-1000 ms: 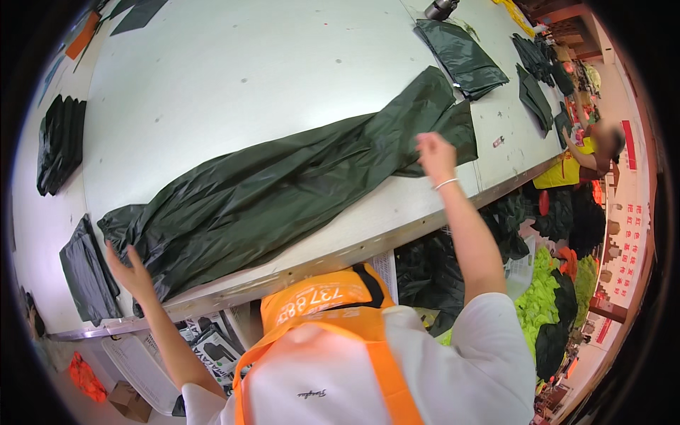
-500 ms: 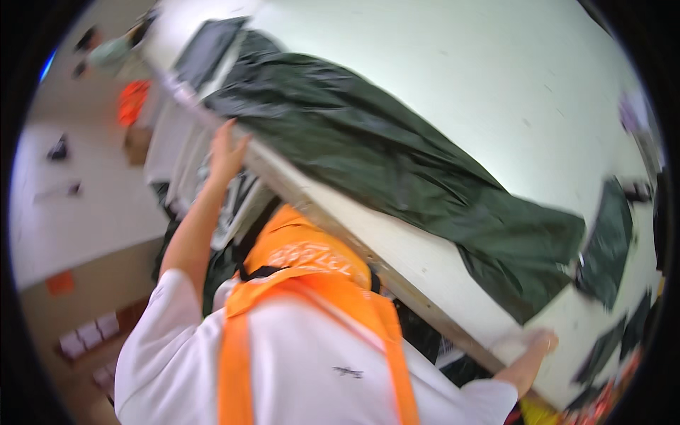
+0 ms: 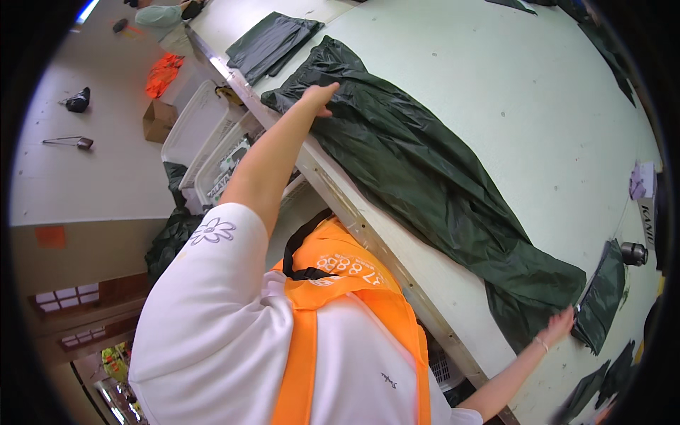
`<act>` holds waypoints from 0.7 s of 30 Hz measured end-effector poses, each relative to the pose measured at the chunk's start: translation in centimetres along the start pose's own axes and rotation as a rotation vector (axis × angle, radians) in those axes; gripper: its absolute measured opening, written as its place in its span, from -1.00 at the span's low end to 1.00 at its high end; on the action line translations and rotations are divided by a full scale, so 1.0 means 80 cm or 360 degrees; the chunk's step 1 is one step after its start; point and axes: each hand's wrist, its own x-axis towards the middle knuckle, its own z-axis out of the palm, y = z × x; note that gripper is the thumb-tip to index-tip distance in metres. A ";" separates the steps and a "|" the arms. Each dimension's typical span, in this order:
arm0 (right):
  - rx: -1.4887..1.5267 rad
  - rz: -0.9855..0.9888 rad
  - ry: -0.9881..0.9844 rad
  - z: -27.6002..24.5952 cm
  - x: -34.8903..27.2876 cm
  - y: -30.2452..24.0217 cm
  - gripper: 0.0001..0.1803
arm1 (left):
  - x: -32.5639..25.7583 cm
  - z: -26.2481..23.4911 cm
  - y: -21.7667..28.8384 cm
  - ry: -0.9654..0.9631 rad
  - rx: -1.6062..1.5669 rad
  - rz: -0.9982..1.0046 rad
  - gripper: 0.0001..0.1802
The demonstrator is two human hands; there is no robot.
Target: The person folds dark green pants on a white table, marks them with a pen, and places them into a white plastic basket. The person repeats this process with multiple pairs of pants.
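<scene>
A pair of dark green, shiny trousers (image 3: 418, 163) lies lengthwise along the white table, with the gathered waist end at the far left and the legs toward the right. My left hand (image 3: 320, 100) is over the waist end, fingers stretched out and thumb apart. At the leg end, my right hand (image 3: 556, 328) has its fingers drawn together beside a folded dark green piece (image 3: 601, 301). A small silvery thing shows at these fingertips, too small to name.
A folded dark green stack (image 3: 273, 44) lies at the table's far left. Right of the folded piece stands a dark cylinder (image 3: 634, 253). White plastic baskets (image 3: 202, 117) and a cardboard box (image 3: 160, 120) are left of the table edge. Another person (image 3: 159, 18) is at the far left.
My left hand has moved from the table edge onto the trousers' waist end. My right hand has gone from the near edge to the folded piece. The view has shifted.
</scene>
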 end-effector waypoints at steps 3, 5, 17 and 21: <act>0.0014 -0.0062 -0.0398 0.161 -0.105 -0.046 -0.71 | 0.041 0.012 -0.003 -0.0474 -0.0051 -0.0404 -0.04; -0.0452 -0.0187 -0.0804 0.293 -0.224 -0.111 -0.76 | 0.080 0.013 -0.031 -0.0592 -0.0120 -0.0481 -0.24; -0.0373 -0.1015 -0.1641 0.678 -0.448 -0.137 -0.74 | 0.037 -0.032 -0.053 -0.1330 -0.1570 0.0006 -0.77; -0.0485 -0.0685 -0.1744 0.688 -0.466 -0.153 -0.73 | 0.015 -0.060 -0.032 -0.1441 -0.1752 -0.0143 -0.78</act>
